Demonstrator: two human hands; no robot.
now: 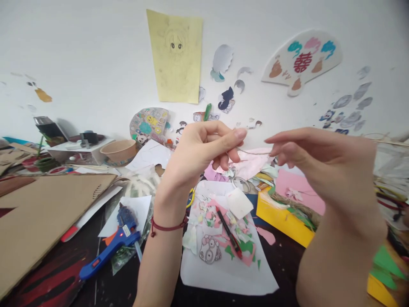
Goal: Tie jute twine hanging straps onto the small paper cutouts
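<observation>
Both hands are raised over the table with a thin brown string (255, 152) stretched between them. My left hand (212, 147), with a dark red cord bracelet at the wrist, pinches one end of the string between thumb and fingers. To its right, my right hand (306, 157) closes thumb and fingertips on the other end. Below them lies a white paper sheet (223, 277) strewn with pink and green paper scraps. A red and black pen (229, 232) rests on the scraps, beside a cut-out cartoon cat drawing (209, 249).
A blue glue gun (111, 251) with a lit red light lies at the left, near a large cardboard piece (47, 221). On the right stands a yellow box (283, 221) holding twine (290, 201). A clay-coloured bowl (119, 150) sits behind. Drawings hang on the wall.
</observation>
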